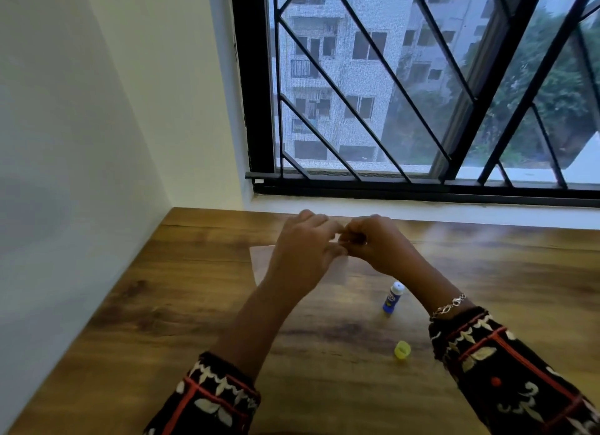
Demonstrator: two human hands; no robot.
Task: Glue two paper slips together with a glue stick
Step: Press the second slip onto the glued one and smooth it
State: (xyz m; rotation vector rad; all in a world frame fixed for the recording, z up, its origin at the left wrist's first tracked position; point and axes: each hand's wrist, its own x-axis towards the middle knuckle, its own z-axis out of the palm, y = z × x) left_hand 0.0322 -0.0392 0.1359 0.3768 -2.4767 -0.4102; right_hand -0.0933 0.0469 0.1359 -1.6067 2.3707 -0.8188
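Far left, a pale wall runs down to the wooden counter. A pale sheet of paper lies flat on the counter, and most of it is hidden under the hands.

Over that paper comes the left hand, its fingers reaching forward and only loosely bent, thumb turned in toward the other hand. Motion blur makes it impossible to tell whether it is pinching anything.

Touching it at the middle is the right hand, with its fingers curled tightly inward. What they are gripping, if anything, cannot be made out.

Just nearer than the right hand, the glue stick stands upright on the counter beside the right forearm, blue body, white top, uncapped. Its yellow cap sits apart, nearer the person. A chain bracelet circles the right wrist above a patterned sleeve. Behind, a barred window.
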